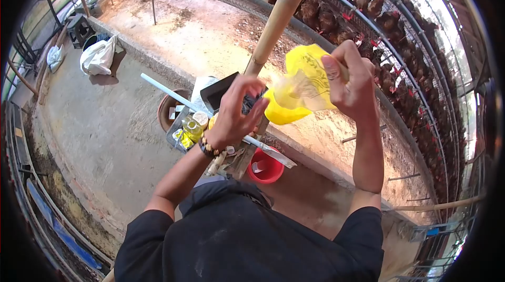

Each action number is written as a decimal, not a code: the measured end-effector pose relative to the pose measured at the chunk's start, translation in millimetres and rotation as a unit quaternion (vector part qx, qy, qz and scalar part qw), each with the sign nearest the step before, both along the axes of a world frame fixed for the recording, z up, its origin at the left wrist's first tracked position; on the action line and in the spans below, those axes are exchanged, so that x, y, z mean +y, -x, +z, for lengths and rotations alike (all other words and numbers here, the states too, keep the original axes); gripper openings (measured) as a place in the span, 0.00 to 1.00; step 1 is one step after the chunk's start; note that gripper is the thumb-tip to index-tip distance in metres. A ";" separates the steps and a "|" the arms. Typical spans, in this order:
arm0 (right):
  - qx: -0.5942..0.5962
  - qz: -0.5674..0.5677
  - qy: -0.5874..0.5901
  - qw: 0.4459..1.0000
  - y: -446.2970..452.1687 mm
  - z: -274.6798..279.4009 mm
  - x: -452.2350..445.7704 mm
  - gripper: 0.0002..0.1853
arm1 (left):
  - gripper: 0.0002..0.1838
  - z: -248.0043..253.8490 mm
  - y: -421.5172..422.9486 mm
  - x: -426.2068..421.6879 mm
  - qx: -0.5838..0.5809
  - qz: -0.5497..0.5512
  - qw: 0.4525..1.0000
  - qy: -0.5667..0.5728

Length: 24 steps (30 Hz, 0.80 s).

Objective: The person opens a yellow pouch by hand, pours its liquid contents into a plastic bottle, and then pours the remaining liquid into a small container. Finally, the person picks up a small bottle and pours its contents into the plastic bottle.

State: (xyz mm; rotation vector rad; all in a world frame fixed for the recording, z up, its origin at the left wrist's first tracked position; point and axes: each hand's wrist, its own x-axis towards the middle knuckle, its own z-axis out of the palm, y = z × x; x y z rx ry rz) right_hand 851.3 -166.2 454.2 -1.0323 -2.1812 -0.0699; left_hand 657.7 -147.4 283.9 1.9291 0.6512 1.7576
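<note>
My right hand (351, 79) is raised and closed on the upper right corner of a yellow bag (305, 82), which looks thin and partly see-through, with dark print on it. To the left of the bag is my left hand (239, 111), its fingers curved and apart, blurred a little at the tips, with nothing seen in it. A beaded bracelet circles the left wrist. Beneath the left hand lie a jar of yellowish liquid (192, 127), a yellow packet (182, 139) and a long pale pipe (168, 91). Behind it stands a black container (216, 92).
A bamboo pole (281, 19) rises in front of me. Caged hens (389, 21) line the right side. Below the bench stands a red bucket (265, 167). White sacks (99, 57) and a dark stool (80, 30) are at the far left, beside a low concrete curb (152, 63).
</note>
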 end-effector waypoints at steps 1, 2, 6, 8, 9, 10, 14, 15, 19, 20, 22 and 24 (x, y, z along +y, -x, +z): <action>-0.015 0.008 0.012 1.000 -0.3 -0.9 2.1 0.10 | 0.12 12.4 -6.9 9.9 -0.005 -0.001 1.000 -0.019; -0.019 0.008 0.012 1.000 -0.3 -3.8 2.9 0.10 | 0.12 23.3 -13.8 19.8 -0.011 -0.001 0.999 -0.038; -0.006 0.012 0.005 1.000 -3.4 -12.7 4.0 0.10 | 0.12 31.3 -17.9 36.8 -0.006 -0.118 0.992 0.035; 0.013 0.004 -0.017 1.000 -8.0 -13.6 2.2 0.09 | 0.11 36.3 -9.5 39.3 -0.004 -0.210 0.972 0.103; 0.032 0.008 0.013 0.999 -9.5 -13.4 -1.1 0.09 | 0.11 39.7 -8.8 36.4 -0.035 -0.276 0.947 0.160; 0.037 0.008 0.021 0.999 -10.6 -13.2 -4.9 0.09 | 0.11 42.1 -8.5 34.6 -0.067 -0.339 0.913 0.217; 0.044 0.019 0.019 0.999 -14.4 -10.4 -13.9 0.08 | 0.06 42.5 -10.1 35.9 -0.071 -0.354 0.918 0.166; 0.046 0.021 0.016 0.999 -15.2 -8.9 -16.3 0.08 | 0.03 43.8 -14.4 33.2 -0.115 -0.355 0.916 0.151; 0.019 0.013 0.029 0.999 -22.0 5.6 -28.4 0.09 | 0.01 69.5 -4.1 29.7 -0.036 -0.229 0.971 0.061; 0.011 0.010 0.020 1.000 -23.9 8.9 -30.4 0.09 | 0.02 78.8 3.7 35.5 0.033 -0.180 0.983 -0.014; -0.004 0.005 0.003 1.000 -26.4 14.4 -30.8 0.12 | 0.04 100.8 13.4 32.1 0.118 -0.123 0.980 -0.106; -0.006 0.016 -0.036 0.999 -25.8 16.7 -27.8 0.12 | 0.04 107.3 13.3 25.9 0.114 -0.085 0.982 -0.124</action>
